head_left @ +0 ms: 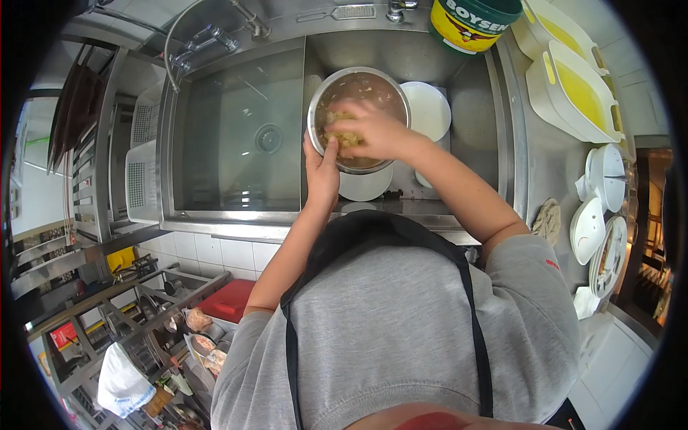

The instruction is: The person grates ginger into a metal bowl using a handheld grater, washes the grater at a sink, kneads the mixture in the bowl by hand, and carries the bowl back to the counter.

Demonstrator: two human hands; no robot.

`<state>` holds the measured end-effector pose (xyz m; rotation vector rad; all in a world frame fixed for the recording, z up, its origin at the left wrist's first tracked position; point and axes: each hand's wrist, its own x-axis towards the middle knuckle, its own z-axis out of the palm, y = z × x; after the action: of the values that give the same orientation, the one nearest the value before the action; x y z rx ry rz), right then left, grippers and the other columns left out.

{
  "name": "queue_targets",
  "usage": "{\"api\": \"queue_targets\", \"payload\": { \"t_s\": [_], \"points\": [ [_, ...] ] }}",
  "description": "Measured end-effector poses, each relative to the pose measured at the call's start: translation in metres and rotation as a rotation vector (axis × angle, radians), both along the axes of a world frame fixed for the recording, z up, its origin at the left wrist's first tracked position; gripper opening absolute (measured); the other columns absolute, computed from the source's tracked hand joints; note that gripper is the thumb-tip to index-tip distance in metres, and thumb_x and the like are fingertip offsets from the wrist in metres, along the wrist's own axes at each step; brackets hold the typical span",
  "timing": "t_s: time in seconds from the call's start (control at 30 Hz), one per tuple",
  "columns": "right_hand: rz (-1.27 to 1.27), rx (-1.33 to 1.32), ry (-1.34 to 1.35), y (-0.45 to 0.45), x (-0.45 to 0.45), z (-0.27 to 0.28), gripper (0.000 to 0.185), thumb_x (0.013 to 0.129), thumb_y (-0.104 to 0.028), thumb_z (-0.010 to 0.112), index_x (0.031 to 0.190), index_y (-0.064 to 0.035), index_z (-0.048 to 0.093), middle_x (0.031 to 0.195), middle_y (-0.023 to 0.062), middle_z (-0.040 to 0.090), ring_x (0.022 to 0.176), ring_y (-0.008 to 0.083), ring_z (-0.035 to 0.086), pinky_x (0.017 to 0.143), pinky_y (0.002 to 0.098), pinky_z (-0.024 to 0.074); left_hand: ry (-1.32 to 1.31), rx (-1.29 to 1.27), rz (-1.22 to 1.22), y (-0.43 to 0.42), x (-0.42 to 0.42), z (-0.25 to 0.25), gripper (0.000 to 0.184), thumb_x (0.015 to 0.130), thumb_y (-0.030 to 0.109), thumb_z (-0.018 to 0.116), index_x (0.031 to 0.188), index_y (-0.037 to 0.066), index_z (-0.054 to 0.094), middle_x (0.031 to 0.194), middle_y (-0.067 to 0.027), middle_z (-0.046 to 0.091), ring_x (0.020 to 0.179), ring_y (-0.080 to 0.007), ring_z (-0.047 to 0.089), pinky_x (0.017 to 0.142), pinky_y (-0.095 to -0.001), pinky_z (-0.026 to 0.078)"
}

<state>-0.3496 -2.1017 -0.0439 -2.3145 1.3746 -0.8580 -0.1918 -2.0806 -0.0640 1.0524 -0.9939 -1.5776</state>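
Note:
A round metal bowl (404, 107) is held tilted over the right basin of a double sink. Murky brownish water with pale bits fills much of it. My left hand (322, 174) grips the bowl's near left side, thumb over the rim. Inside the bowl, my right hand (369, 130) is smeared by motion, so its fingers cannot be made out. Yellowish food scraps (344, 136) lie right by its fingers. Beneath and beside the bowl are white plates (428, 109) in the basin.
The left basin (236, 143) holds water over a round drain. A green and yellow bucket (473, 25) stands at the back rim. White tubs (566, 93) with yellow liquid, stacked dishes (605, 168) and a cloth (547, 221) line the right counter. Faucets (215, 39) rise behind.

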Motion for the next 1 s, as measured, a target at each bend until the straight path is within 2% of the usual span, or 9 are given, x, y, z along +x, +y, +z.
{"api": "queue_targets", "payload": {
  "t_s": [0.1,0.23,0.4,0.43,0.5,0.73,0.8,0.93,1.0],
  "points": [
    [0.229,0.063,0.11,-0.005,0.001,-0.003,0.016,0.073,-0.012,0.059,0.088,-0.0093,0.061,0.098,0.0047,0.053,0.096,0.0244,0.048,0.083,0.0364,0.0417,0.055,0.038,0.012,-0.002,-0.001,0.008,0.043,0.09,0.009,0.044,0.13,0.006,0.027,0.121,-0.0116,0.042,0.109,-0.0168,0.043,0.091,-0.0289,0.036],
    [0.22,0.118,0.1,0.006,-0.022,0.002,0.018,0.073,-0.011,0.059,0.091,-0.0101,0.061,0.098,0.0038,0.053,0.096,0.023,0.048,0.083,0.0355,0.0421,0.101,0.193,0.059,-0.004,0.002,0.023,0.044,0.09,0.01,0.044,0.13,0.008,0.025,0.122,-0.0124,0.041,0.109,-0.0184,0.043,0.092,-0.0307,0.037],
    [0.063,-0.055,0.12,0.018,-0.026,0.002,0.023,0.073,-0.01,0.058,0.096,-0.0113,0.063,0.099,0.0014,0.056,0.101,0.022,0.048,0.084,0.0338,0.043,0.08,0.253,0.072,-0.003,0.002,0.024,0.044,0.09,0.009,0.043,0.13,0.009,0.025,0.123,-0.0127,0.041,0.111,-0.0197,0.043,0.091,-0.0321,0.038],
    [0.062,-0.057,0.12,0.019,-0.025,0.01,0.023,0.073,-0.01,0.058,0.096,-0.0113,0.063,0.099,0.0014,0.056,0.101,0.022,0.048,0.084,0.0338,0.043,0.08,0.251,0.072,-0.004,0.002,0.021,0.044,0.09,0.009,0.043,0.13,0.009,0.025,0.123,-0.0127,0.041,0.111,-0.0197,0.043,0.091,-0.0321,0.038],
    [0.124,0.334,0.281,0.022,-0.021,0.027,0.022,0.074,-0.01,0.058,0.095,-0.0096,0.063,0.102,0.0026,0.056,0.102,0.023,0.049,0.084,0.0347,0.0429,0.094,0.169,0.061,-0.005,0.003,0.012,0.045,0.09,0.009,0.043,0.131,0.009,0.024,0.122,-0.0127,0.041,0.112,-0.0201,0.043,0.091,-0.0323,0.038],
    [0.114,0.141,0.126,0.005,-0.02,-0.004,0.024,0.076,-0.012,0.058,0.099,-0.0069,0.059,0.094,0.0091,0.054,0.097,0.0274,0.05,0.083,0.0356,0.0427,0.091,0.186,0.034,-0.004,0.001,0.02,0.047,0.09,0.01,0.044,0.131,0.009,0.022,0.123,-0.0136,0.04,0.112,-0.0209,0.042,0.093,-0.0324,0.038],
    [-0.096,0.209,0.112,0.001,-0.024,0.021,0.031,0.074,-0.011,0.061,0.104,-0.007,0.055,0.096,0.0098,0.051,0.099,0.0288,0.05,0.084,0.0364,0.0428,0.076,0.217,0.05,-0.004,0.003,0.017,0.048,0.09,0.01,0.045,0.131,0.009,0.022,0.124,-0.0142,0.038,0.113,-0.0212,0.042,0.093,-0.0327,0.038],
    [-0.024,0.361,0.119,0.001,-0.02,0.017,0.037,0.071,-0.007,0.063,0.106,-0.0075,0.051,0.103,0.01,0.048,0.098,0.0303,0.051,0.082,0.0384,0.0431,0.101,0.239,0.025,-0.003,-0.001,0.019,0.048,0.09,0.01,0.045,0.132,0.009,0.021,0.126,-0.0138,0.037,0.114,-0.0212,0.041,0.093,-0.0332,0.037],
    [-0.02,0.275,0.212,0.005,-0.006,0.007,0.04,0.069,-0.004,0.064,0.106,-0.0081,0.049,0.104,0.0107,0.046,0.096,0.0306,0.052,0.08,0.0388,0.0436,0.005,0.151,0.013,-0.002,0.001,0.004,0.049,0.09,0.015,0.045,0.133,0.016,0.021,0.124,-0.0086,0.04,0.108,-0.0197,0.046,0.079,-0.0367,0.044]
  ]
}}
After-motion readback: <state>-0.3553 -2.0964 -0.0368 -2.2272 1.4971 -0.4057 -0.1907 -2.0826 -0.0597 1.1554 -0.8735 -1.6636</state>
